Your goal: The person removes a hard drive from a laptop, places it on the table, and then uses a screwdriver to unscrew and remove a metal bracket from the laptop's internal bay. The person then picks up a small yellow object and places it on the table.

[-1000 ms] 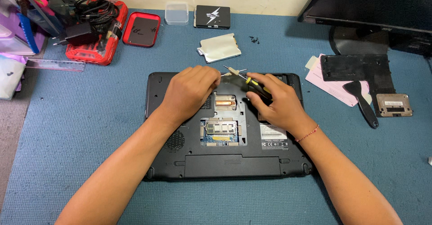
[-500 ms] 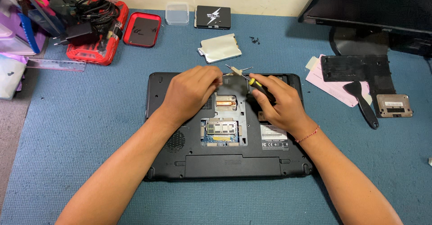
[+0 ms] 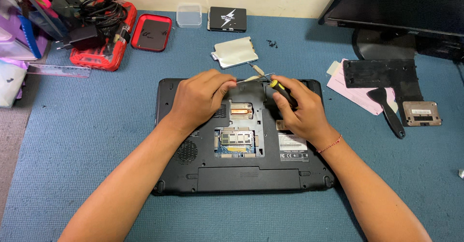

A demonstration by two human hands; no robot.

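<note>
Pinching a thin metal strip (image 3: 247,78) between thumb and fingers, my left hand (image 3: 199,98) hovered over the rear edge of the upturned black laptop (image 3: 193,174), keeping that piece steady where I could see it. My right hand (image 3: 302,110) was wrapped around a yellow-and-black screwdriver (image 3: 282,90), its tip angled toward the strip so both met at one spot. The laptop lay bottom-up on the blue mat (image 3: 96,140), its copper heat pipe (image 3: 240,109) and memory bay (image 3: 237,138) exposed. The removed black cover (image 3: 377,73) sat well to the right, out of my way.
</note>
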